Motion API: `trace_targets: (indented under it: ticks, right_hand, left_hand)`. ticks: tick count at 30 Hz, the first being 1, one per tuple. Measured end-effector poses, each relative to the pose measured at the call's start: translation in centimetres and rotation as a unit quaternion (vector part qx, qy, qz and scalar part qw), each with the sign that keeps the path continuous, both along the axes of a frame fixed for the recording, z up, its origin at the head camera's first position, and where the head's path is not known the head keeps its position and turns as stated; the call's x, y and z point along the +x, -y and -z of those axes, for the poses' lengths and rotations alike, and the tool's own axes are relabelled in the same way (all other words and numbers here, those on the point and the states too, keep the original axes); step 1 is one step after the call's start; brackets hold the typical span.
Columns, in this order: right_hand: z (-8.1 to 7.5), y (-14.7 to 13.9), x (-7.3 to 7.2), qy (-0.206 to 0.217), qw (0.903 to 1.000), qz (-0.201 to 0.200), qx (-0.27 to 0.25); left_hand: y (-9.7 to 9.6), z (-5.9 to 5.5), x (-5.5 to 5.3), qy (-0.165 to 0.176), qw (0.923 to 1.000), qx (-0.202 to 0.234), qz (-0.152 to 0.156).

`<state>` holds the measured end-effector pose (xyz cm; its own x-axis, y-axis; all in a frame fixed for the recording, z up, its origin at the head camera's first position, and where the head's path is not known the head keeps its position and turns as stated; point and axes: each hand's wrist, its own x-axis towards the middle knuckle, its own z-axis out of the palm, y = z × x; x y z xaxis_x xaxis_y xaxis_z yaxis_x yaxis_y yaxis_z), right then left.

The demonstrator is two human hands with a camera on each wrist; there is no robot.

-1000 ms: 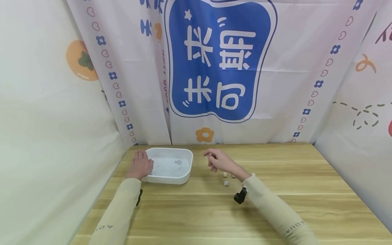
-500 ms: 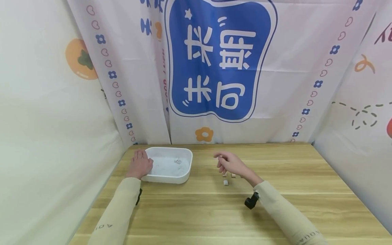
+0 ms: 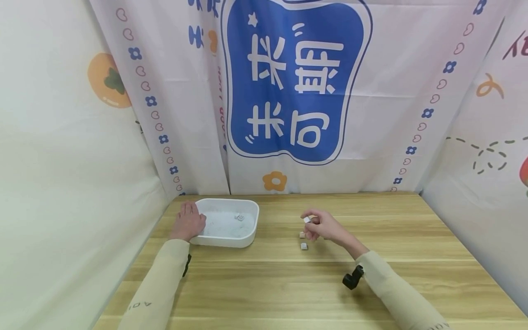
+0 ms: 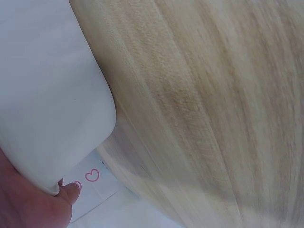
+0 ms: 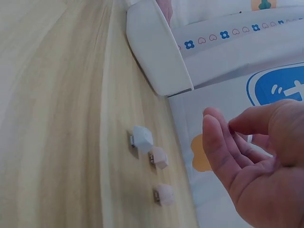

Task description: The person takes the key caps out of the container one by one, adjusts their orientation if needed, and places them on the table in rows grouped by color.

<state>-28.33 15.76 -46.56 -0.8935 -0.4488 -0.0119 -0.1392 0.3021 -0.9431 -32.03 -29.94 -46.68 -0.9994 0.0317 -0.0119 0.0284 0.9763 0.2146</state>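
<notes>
A white plastic tub (image 3: 228, 241) stands at the table's left, several small whitish pieces (image 3: 239, 217) inside. My left hand (image 3: 189, 223) grips its left end; in the left wrist view the fingers (image 4: 70, 191) fold round the rim. To the tub's right, raised over the table, my right hand (image 3: 323, 225) pinches a small white keycap (image 3: 307, 220) between thumb and fingertips. That keycap is mostly hidden by the fingers in the right wrist view. Below the hand lie a white keycap (image 5: 142, 138) and two pale pinkish keycaps (image 5: 160, 157), apart from each other.
The wood-grain table (image 3: 264, 288) is bounded at the back by a printed cloth (image 3: 396, 137) with a blue emblem. Plain cloth walls (image 3: 82, 183) rise at both sides. A black wrist camera (image 3: 353, 277) hangs below the right sleeve.
My right hand has moved right, away from the tub, and has turned so that the white keycap shows at its fingertips. My left hand has stayed on the tub.
</notes>
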Motion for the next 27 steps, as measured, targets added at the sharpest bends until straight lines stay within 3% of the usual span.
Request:
trace_targets:
  ticks: [15, 27]
  right_hand:
    - [1.6, -1.7, 1.4, 0.047, 0.9987, -0.003, 0.021]
    - [2.6, -2.6, 2.0, -0.026, 0.9958, -0.006, 0.087]
  left_hand:
    - [0.1, 0.2, -0.1, 0.009, 1.0, 0.001, -0.001]
    - [0.1, 0.0, -0.1, 0.001, 1.0, 0.0, -0.001]
